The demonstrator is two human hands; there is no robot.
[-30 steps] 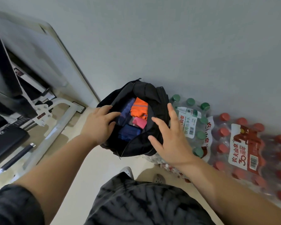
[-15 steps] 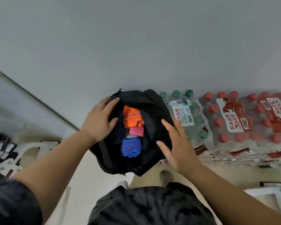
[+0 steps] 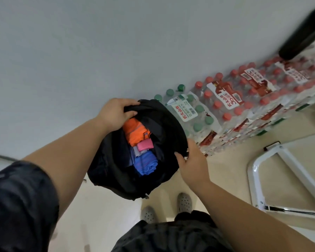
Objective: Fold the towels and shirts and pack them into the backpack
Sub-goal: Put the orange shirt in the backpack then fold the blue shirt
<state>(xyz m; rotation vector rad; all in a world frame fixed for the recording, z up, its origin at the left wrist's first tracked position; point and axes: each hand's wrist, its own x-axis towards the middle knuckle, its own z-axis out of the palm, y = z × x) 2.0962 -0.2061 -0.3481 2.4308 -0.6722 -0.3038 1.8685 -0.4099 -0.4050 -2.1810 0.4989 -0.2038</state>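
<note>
**A:** Where is the backpack [image 3: 105, 170] sitting?

**B:** It is standing on the floor [image 3: 98, 220] against the wall [image 3: 98, 51], just beside the packs of water bottles [image 3: 198, 124], with its mouth gaping upward.

**A:** What are the hands doing?

**B:** The left hand [image 3: 115, 113] is gripping the far rim, fingers curled over the edge. The right hand [image 3: 193, 160] is clamping the rim on the bottle side, thumb digging into the fabric.

**A:** So the opening is lying between them?

**B:** Yes. The folded clothes are running in a row from the left hand back toward the person: orange cloth [image 3: 135, 131], pink roll [image 3: 145, 144], blue roll [image 3: 145, 163].

**A:** What is coming next?

**B:** Probably the two rims are getting drawn together across that row. No zip pull is showing, so I am not judging which hand is nearer to it.
</note>
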